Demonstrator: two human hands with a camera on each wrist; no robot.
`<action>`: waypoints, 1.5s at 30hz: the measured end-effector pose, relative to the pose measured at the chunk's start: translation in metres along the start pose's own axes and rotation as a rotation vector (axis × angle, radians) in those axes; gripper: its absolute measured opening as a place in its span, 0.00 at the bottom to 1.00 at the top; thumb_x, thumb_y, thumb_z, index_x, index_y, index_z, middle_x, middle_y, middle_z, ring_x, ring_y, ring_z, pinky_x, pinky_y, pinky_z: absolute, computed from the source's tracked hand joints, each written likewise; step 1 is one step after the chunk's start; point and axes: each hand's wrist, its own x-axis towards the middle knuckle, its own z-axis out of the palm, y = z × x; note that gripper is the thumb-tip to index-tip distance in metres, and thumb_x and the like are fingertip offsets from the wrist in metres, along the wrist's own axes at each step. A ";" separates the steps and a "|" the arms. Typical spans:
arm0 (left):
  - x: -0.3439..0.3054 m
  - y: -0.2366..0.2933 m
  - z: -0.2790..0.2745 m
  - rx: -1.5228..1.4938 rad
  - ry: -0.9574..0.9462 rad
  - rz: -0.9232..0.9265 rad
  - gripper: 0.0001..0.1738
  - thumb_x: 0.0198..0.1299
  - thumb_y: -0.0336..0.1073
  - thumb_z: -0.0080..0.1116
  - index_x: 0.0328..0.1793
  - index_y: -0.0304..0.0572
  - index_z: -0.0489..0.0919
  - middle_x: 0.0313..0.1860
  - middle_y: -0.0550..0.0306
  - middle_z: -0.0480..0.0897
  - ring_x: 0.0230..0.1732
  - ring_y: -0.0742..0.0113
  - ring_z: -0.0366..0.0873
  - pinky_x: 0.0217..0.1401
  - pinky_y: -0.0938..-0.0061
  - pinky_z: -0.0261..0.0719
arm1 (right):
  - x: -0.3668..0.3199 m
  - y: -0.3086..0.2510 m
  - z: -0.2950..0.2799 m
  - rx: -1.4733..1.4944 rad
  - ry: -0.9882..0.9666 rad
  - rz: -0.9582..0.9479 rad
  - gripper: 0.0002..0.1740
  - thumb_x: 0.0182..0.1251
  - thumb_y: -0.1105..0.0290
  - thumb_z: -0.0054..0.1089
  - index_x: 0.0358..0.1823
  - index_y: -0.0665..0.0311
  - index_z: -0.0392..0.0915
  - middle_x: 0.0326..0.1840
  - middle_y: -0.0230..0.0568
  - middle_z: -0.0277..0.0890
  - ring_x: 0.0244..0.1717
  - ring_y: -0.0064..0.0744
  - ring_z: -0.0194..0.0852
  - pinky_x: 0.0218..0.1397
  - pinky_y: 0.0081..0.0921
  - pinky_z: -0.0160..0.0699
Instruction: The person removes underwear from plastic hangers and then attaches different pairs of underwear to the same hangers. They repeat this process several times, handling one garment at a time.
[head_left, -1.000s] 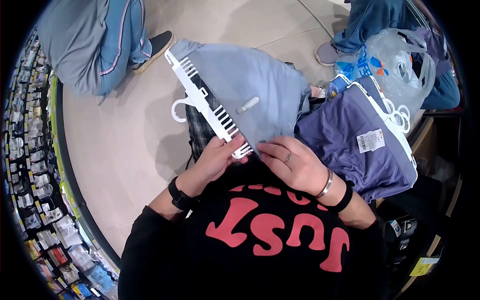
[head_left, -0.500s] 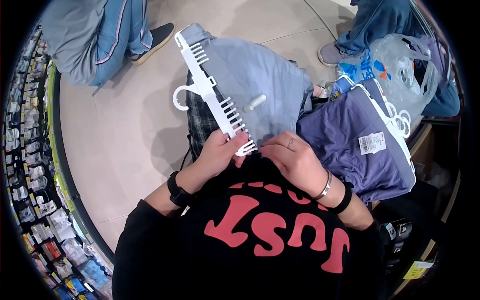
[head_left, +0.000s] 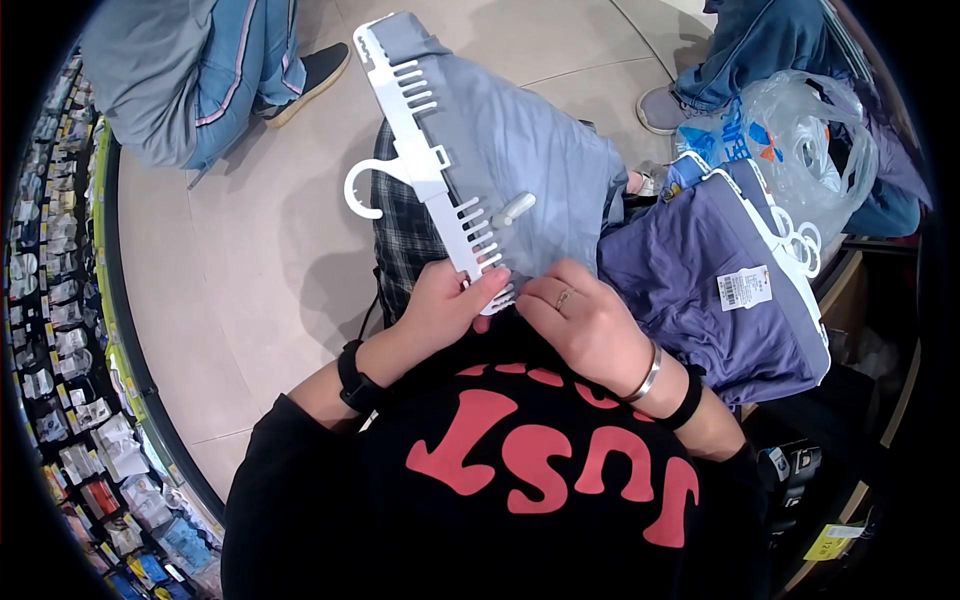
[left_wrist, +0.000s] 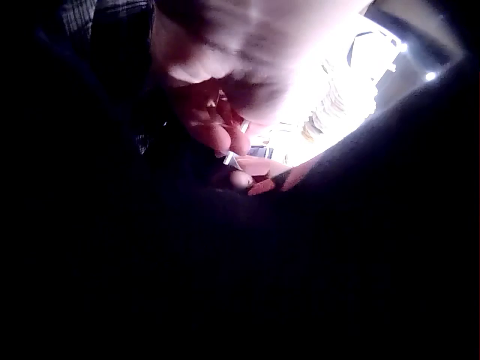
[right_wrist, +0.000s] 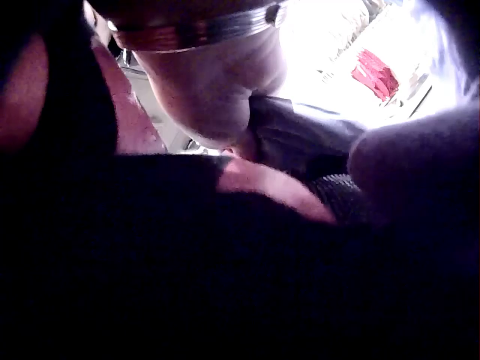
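Note:
In the head view my left hand (head_left: 447,305) grips the near end of a white plastic hanger (head_left: 428,180) with comb-like teeth and a hook. A grey-blue garment (head_left: 540,140) hangs along its toothed side and spreads over the lap; a small pale peg-shaped piece (head_left: 515,209) lies on it. My right hand (head_left: 595,330), with ring and bracelet, pinches the garment's edge beside that hanger end; its fingertips are partly hidden. The left wrist view is dark, showing curled fingers (left_wrist: 217,139) around a bit of white plastic. Grey cloth (right_wrist: 300,131) lies by the hand in the right wrist view.
Purple garments (head_left: 665,240) on white hangers lie at my right, one with a paper label (head_left: 744,287). Behind them is a clear plastic bag (head_left: 800,135). A person's leg (head_left: 250,80) is at the far left; shelves of small packages (head_left: 70,340) line the left side.
The hanger's far end has swung away from me and slightly right, carrying the garment's edge with it. My left thumb has shifted over the near end; the right hand stays close beside it.

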 end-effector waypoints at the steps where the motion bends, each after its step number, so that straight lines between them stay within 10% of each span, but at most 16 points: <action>1: 0.000 0.002 0.002 0.027 0.018 -0.004 0.11 0.62 0.38 0.52 0.32 0.37 0.75 0.21 0.63 0.76 0.16 0.80 0.71 0.16 0.84 0.66 | 0.001 0.000 0.000 -0.015 0.001 -0.030 0.07 0.38 0.75 0.53 0.25 0.65 0.72 0.30 0.35 0.69 0.30 0.31 0.66 0.30 0.21 0.73; 13: 0.021 -0.027 0.035 -0.016 0.360 0.300 0.19 0.68 0.42 0.41 0.31 0.33 0.73 0.17 0.62 0.73 0.17 0.79 0.67 0.19 0.79 0.64 | -0.002 0.005 0.012 0.004 0.120 -0.245 0.14 0.35 0.77 0.56 0.30 0.71 0.76 0.32 0.41 0.72 0.37 0.38 0.74 0.34 0.26 0.78; 20: 0.017 -0.011 0.032 -0.122 0.237 0.219 0.21 0.69 0.42 0.37 0.28 0.36 0.70 0.14 0.65 0.71 0.14 0.81 0.65 0.14 0.83 0.61 | -0.014 0.000 0.008 0.251 0.292 0.304 0.20 0.33 0.85 0.57 0.36 0.70 0.76 0.40 0.43 0.73 0.37 0.40 0.73 0.39 0.32 0.74; 36: 0.013 -0.005 0.042 -0.144 0.259 0.347 0.19 0.69 0.41 0.32 0.37 0.34 0.71 0.23 0.63 0.73 0.22 0.80 0.67 0.23 0.83 0.64 | -0.006 0.013 0.010 -0.052 0.268 -0.231 0.13 0.38 0.80 0.58 0.31 0.71 0.74 0.33 0.44 0.72 0.35 0.40 0.75 0.32 0.27 0.80; 45: 0.017 -0.007 0.046 -0.231 0.262 0.311 0.15 0.67 0.38 0.38 0.38 0.33 0.72 0.21 0.64 0.71 0.18 0.80 0.66 0.19 0.83 0.63 | -0.008 0.021 0.009 0.080 0.279 -0.230 0.12 0.38 0.79 0.57 0.30 0.72 0.74 0.33 0.45 0.73 0.34 0.40 0.76 0.34 0.27 0.81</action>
